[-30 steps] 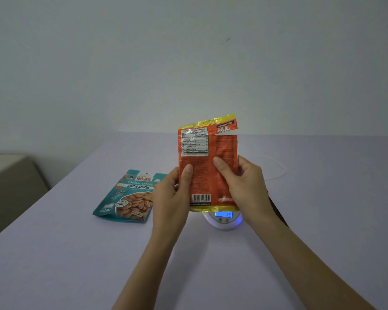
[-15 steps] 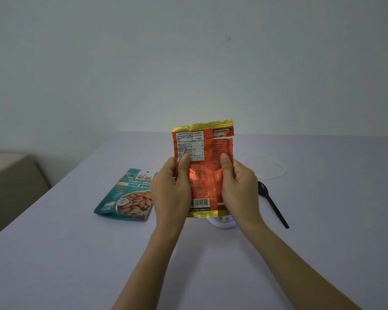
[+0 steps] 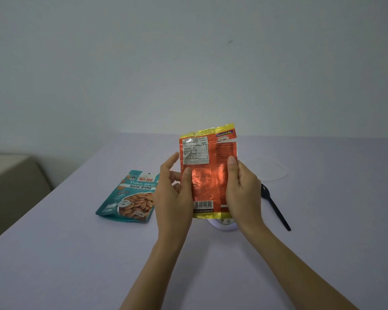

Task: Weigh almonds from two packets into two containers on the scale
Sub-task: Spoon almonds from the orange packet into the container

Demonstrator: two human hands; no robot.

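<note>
Currently left hand [image 3: 173, 198] and right hand [image 3: 242, 193] grasp the orange packet [image 3: 208, 175] upright by its sides, thumbs in front. The teal packet [image 3: 130, 198] lies flat, left of the left hand.

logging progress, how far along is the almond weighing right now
Early on. Looks done: the orange almond packet seems torn partway at its top right edge. In hand: the left hand and right hand hold it upright in front of the scale, mostly hidden. Left: no poured almonds show; the teal roasted almonds packet lies flat on the table, untouched, and the black spoon lies unused.
</note>
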